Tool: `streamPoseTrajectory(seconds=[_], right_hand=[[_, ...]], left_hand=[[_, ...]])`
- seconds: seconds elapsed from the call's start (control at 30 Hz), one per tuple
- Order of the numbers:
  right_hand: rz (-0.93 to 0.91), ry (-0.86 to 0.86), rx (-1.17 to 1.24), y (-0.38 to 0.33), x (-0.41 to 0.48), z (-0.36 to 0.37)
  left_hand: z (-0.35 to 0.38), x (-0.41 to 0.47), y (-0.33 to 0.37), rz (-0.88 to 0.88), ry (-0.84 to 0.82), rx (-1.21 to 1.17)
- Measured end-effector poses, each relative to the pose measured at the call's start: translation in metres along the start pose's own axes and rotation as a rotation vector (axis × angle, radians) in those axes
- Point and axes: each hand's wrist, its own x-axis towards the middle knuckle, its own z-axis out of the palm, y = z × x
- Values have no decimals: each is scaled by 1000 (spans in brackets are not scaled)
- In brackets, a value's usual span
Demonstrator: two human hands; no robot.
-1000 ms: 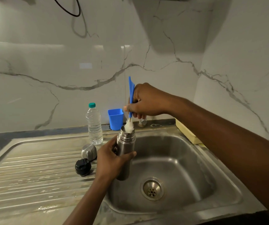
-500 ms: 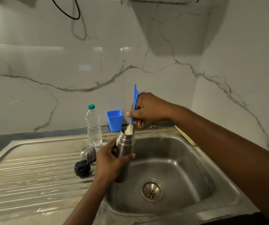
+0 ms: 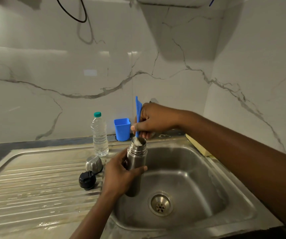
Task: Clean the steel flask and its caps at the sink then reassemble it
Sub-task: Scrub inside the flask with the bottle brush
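My left hand (image 3: pixel 121 175) grips the body of the steel flask (image 3: pixel 136 163), held upright over the left side of the sink basin (image 3: pixel 199 178). My right hand (image 3: pixel 153 120) holds the blue handle of a bottle brush (image 3: pixel 138 114) just above the flask. The brush's white bristles sit inside the flask's open mouth, mostly hidden. On the ribbed draining board (image 3: pixel 35 187) to the left lie the steel cup cap (image 3: pixel 93 163) and the black stopper cap (image 3: pixel 87 180), side by side.
A clear water bottle (image 3: pixel 99 135) with a green cap and a blue plastic cup (image 3: pixel 122 129) stand at the back against the marble wall. The drain (image 3: pixel 160 203) lies in the basin floor. A yellowish block (image 3: pixel 197 146) lies along the sink's right rim.
My right hand has pushed the brush down, so its white bristles sit deeper in the flask's mouth. My left hand keeps the flask in about the same place.
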Motion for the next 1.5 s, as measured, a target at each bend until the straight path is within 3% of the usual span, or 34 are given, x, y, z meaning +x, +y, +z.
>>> streamPoseTrajectory(seconds=[0.1, 0.27, 0.63, 0.8, 1.17, 1.5], right_hand=[[-41, -61, -53, 0, 1, 3], [-90, -48, 91, -4, -5, -27], [-64, -183, 128, 9, -3, -8], [-91, -93, 137, 3, -4, -25], [-77, -41, 50, 12, 1, 18], [-31, 92, 159, 4, -13, -23]], left_hand=[[-1, 1, -3, -15, -3, 0], [-4, 3, -5, -8, 5, 10], [-5, 3, 3, -7, -3, -15], [-6, 1, 1, -17, -12, -5], [-5, 1, 4, 16, 47, 8], [0, 4, -8, 6, 19, 47]])
